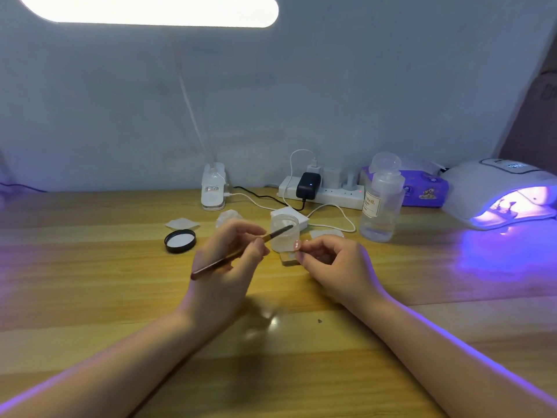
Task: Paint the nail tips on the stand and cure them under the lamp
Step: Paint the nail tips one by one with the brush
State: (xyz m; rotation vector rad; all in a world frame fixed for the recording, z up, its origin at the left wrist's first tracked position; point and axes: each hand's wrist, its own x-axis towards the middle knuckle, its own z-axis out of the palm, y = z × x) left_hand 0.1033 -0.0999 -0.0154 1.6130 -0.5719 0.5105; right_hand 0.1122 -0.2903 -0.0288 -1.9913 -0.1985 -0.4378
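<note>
I see the pink nail tip (297,245) sitting on a small clear stand (288,258) at the middle of the wooden bench (90,297), and my right hand (334,260) has its grip pinched together on that stand, thumb and fingers curled around its right side. My left hand (229,260) has its grip clamped on a slim nail brush (241,251), held like a pen, the handle slanting down to the left and the dark bristle end reaching up to the right, into or in front of a clear open jar (284,232) just behind the stand; I cannot tell whether the bristles touch the jar. The jar's black lid (180,241) lies upturned to the left, with white wipe squares (182,223) near it. Further right stands a clear pump bottle (381,203) with a label. At the far right the white curing lamp (497,191) glows violet, with more small stands (506,208) inside its mouth. Along the back wall lie a white power strip (322,193) with plugs and cables, a purple tissue pack (422,191), and the clamp base (213,188) of a desk lamp whose bright bar (150,10) shines overhead.
</note>
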